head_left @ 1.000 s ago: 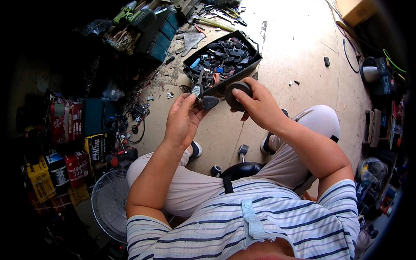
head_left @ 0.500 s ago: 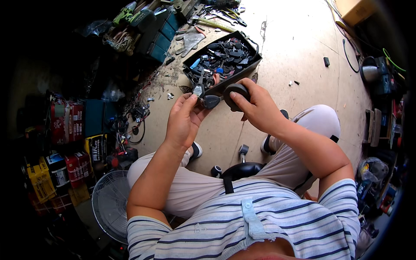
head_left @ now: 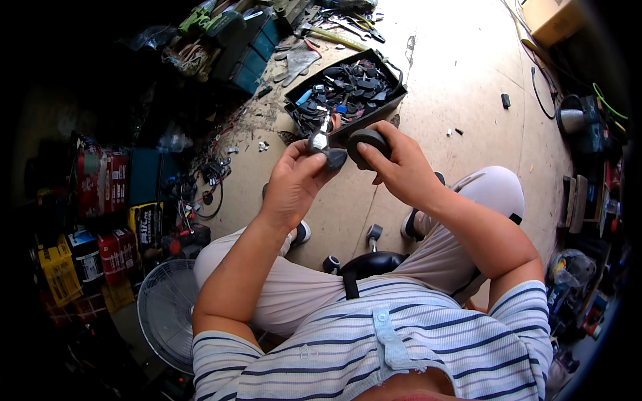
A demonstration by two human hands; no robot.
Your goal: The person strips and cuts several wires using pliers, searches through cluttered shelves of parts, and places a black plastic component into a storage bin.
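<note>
Between the fingers of my left hand [head_left: 289,184] are keys: one has a dark, rounded head [head_left: 336,158], and beside it a shiny silver piece [head_left: 319,141] catches the light, with a blade pointing away from me. My fingers hide part of them. My right hand [head_left: 408,167] is closed around a thick black disc [head_left: 352,145], thumb on its face. The disc is close to the dark key head, with a small gap between. Just beyond both hands a black box [head_left: 376,117] on the floor is full of keys and key heads [head_left: 354,87].
A grey glove [head_left: 301,61], pliers [head_left: 364,25] and other tools lie beyond the box. Teal drawers [head_left: 249,63], cartons [head_left: 117,257] and a fan [head_left: 167,314] crowd the left. At right are a small black block [head_left: 505,101], cables [head_left: 543,83] and a shelf of parts.
My left hand has turned the keys, so the silver piece now glints. The dark key head has rotated, and its blade no longer points toward the disc. My right hand is almost still.
</note>
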